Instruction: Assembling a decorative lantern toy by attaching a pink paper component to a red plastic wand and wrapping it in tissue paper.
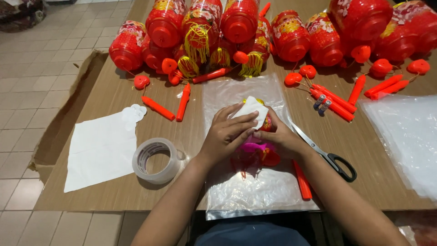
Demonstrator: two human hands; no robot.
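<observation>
My left hand [227, 134] and my right hand [281, 139] meet over a clear plastic bag [255, 191] lying flat in the middle of the brown table [114, 91]. Together they hold a small folded red lantern [266, 155] with a pink fringe. The left fingers press a white paper piece [251, 109] against its top. An orange-red stick [302, 180] lies on the bag by my right wrist.
A roll of clear tape [157, 160] and a white sheet [102, 148] lie to the left. Black-handled scissors [325, 152] lie to the right. Red lanterns [273, 27] crowd the far edge, with red sticks [334, 102], two batteries [321, 104] and a stack of plastic bags [405, 132].
</observation>
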